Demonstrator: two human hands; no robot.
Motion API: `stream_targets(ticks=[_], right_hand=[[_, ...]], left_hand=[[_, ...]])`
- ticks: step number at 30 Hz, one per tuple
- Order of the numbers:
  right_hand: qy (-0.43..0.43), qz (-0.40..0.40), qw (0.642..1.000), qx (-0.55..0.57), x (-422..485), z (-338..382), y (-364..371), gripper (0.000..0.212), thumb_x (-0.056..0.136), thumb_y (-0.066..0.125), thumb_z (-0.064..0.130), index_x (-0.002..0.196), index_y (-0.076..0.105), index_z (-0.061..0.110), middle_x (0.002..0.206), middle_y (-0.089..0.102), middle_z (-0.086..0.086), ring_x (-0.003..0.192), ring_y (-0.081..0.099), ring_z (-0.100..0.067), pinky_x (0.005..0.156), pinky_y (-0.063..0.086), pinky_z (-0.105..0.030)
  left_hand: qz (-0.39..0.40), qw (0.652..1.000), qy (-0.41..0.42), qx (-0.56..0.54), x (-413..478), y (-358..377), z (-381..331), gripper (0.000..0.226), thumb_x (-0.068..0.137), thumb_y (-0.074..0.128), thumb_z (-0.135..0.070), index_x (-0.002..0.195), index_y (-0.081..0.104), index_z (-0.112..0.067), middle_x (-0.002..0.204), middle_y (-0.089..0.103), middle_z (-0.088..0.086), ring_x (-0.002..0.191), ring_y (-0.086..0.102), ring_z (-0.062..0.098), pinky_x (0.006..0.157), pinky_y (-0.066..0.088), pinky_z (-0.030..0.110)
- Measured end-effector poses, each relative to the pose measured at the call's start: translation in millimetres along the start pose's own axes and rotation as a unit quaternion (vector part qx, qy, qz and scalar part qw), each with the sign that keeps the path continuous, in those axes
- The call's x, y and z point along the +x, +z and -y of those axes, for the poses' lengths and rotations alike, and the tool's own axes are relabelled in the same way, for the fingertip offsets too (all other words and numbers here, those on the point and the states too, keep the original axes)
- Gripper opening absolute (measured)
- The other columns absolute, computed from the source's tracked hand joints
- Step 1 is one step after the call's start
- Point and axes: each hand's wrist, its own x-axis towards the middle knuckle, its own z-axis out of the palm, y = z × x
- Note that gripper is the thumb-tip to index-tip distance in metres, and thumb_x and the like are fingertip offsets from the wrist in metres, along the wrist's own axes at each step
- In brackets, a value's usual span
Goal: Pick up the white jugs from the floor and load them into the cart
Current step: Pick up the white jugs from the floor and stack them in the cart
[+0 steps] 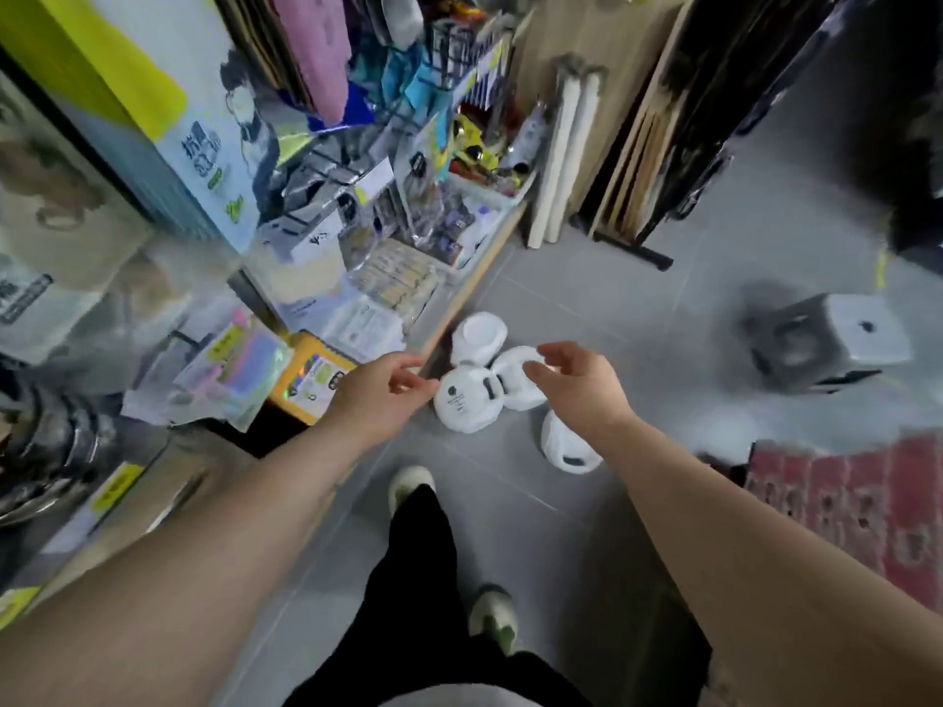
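Observation:
Several white jugs lie clustered on the grey tiled floor ahead of me: one with a round dark label [467, 403], one behind it [478, 339], one partly under my right hand [518, 380], and one with a handle nearer my feet [566, 446]. My left hand [380, 395] hovers just left of the labelled jug, fingers curled apart, holding nothing. My right hand [579, 385] hangs above the cluster, fingers spread and empty. No cart shows clearly in this view.
A low shelf [459, 293] crowded with packaged goods runs along the left. A grey-and-white plastic stool [837, 344] lies on the floor at right. A red patterned crate [857, 502] sits at lower right. White rolls [561, 160] lean at the back.

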Motion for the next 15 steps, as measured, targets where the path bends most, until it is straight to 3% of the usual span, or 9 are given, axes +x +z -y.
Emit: stream_targets(ticks=[5,10,15], right_hand=[[0.042,0.020,0.999,-0.020,98,-22,33,0.041,0.088,0.061,0.036,0.128,0.058,0.025,0.124,0.061,-0.002,0.117,0.055,-0.029,0.091,0.045,-0.032],[0.078,0.059,0.993,-0.059,187,-79,82,0.052,0.089,0.061,0.040,0.137,0.051,0.025,0.134,0.058,-0.001,0.131,0.044,-0.028,0.104,0.038,-0.037],[0.091,0.083,0.990,-0.068,274,-164,144,0.056,0.091,0.063,0.036,0.142,0.045,0.020,0.139,0.053,-0.002,0.115,0.051,-0.020,0.083,0.034,-0.024]], left_hand=[[0.025,0.999,-0.035,0.027,100,19,23,0.038,0.086,0.071,-0.029,0.121,0.064,-0.018,0.082,0.063,-0.017,0.093,0.063,0.019,0.084,0.045,0.028],[0.034,0.996,-0.075,0.039,187,65,74,0.033,0.089,0.067,-0.030,0.120,0.062,-0.023,0.086,0.063,-0.016,0.093,0.060,0.014,0.078,0.039,0.023],[0.018,0.991,-0.122,0.047,260,140,172,0.041,0.088,0.066,-0.039,0.127,0.059,-0.025,0.098,0.065,-0.007,0.101,0.062,0.017,0.090,0.047,0.032]])
